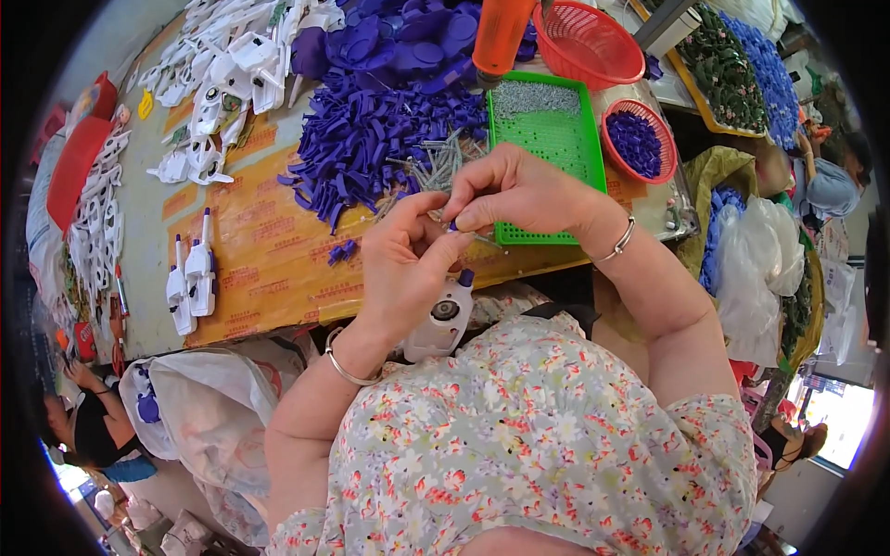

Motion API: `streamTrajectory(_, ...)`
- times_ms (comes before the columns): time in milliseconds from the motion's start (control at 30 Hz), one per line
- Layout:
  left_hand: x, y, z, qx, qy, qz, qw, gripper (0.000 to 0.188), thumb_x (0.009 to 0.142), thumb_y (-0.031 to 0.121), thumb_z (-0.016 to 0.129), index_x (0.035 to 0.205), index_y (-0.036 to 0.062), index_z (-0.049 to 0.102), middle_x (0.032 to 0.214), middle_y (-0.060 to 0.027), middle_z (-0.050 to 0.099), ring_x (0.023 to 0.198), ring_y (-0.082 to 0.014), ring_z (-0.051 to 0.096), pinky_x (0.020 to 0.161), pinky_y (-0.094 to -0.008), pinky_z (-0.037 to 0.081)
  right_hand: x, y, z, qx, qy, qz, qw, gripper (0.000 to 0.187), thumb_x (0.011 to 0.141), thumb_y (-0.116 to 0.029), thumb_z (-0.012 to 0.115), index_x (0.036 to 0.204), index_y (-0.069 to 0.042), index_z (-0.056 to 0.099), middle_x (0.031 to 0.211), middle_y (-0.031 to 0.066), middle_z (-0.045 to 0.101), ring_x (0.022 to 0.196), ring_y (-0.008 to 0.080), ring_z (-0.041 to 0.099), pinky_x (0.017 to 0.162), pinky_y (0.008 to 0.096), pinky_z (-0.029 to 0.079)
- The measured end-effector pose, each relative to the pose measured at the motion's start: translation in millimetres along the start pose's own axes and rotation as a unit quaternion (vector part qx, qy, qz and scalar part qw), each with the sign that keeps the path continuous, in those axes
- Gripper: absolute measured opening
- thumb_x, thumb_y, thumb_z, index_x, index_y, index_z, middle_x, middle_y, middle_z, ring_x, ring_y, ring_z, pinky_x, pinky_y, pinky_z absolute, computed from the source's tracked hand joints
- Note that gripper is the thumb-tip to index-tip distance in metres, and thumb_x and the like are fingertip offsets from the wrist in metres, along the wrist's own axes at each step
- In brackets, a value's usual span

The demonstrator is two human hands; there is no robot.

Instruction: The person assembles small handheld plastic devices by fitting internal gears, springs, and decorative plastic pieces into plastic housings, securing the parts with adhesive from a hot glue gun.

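My left hand (403,264) and my right hand (514,195) meet over the table's near edge, thumbs and fingertips pinched close together. Between the fingertips a bit of a small purple plastic piece (453,224) shows; the rest of it is hidden. Just below my left hand is a white plastic housing (434,335) with a round dark part and a purple tip, close against my floral top. Whether the left hand touches that housing cannot be made out. Beyond my fingers lie long grey metal pins or screws (443,167) beside a heap of purple plastic pieces (348,139).
An orange power screwdriver (502,42) hangs over a green tray (593,139) of small metal screws. Red baskets (593,42) stand at right, one with purple parts. White housings (250,69) pile at far left; two white-and-purple assemblies (192,278) lie nearer. Other people work at both sides.
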State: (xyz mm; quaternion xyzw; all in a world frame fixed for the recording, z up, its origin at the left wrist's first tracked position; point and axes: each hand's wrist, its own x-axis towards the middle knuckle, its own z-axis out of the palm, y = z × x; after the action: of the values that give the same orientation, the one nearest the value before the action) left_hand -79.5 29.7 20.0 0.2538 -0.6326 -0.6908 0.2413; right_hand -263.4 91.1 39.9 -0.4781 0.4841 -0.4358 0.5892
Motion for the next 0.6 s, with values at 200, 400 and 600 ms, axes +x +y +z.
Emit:
streamTrajectory(200, -0.1, 2.1, -5.7, 0.024, -0.014, 0.033, 0.999, 0.035, 0.080, -0.005, 0.063, 0.113, -0.0048, 0.054, 0.073, -0.0037, 0.061, 0.063, -0.0081, 0.059, 0.058, -0.0219, 0.050, 0.0, -2.3, 3.7, -0.026, 0.029, -0.028, 0.999, 0.015, 0.082, -0.005, 0.065, 0.095, 0.000, 0.069, 0.079, 0.0008, 0.066, 0.067, 0.0042, 0.057, 0.061, 0.0197, 0.046)
streamTrajectory(400, -0.7, 0.4, -16.1, -0.027, -0.036, 0.021, 0.999, 0.037, 0.080, -0.004, 0.064, 0.115, -0.0020, 0.053, 0.079, -0.0018, 0.061, 0.067, -0.0049, 0.057, 0.058, -0.0196, 0.047, -7.7, 9.2, 16.4, 0.018, 0.199, -0.048, 0.979, 0.021, 0.087, -0.013, 0.061, 0.103, 0.001, 0.064, 0.080, 0.0002, 0.064, 0.069, 0.0039, 0.056, 0.060, 0.0198, 0.046)
streamTrajectory(600, 0.6, 5.5, -26.5, -0.091, -0.025, 0.002, 0.996, 0.028, 0.081, -0.004, 0.063, 0.109, -0.0030, 0.059, 0.086, -0.0034, 0.064, 0.072, -0.0062, 0.058, 0.064, -0.0216, 0.051, -23.5, 21.1, 38.3, 0.002, 0.194, -0.021, 0.981, 0.025, 0.087, -0.009, 0.061, 0.109, 0.002, 0.061, 0.081, -0.0012, 0.059, 0.073, 0.0032, 0.052, 0.065, 0.0188, 0.043)
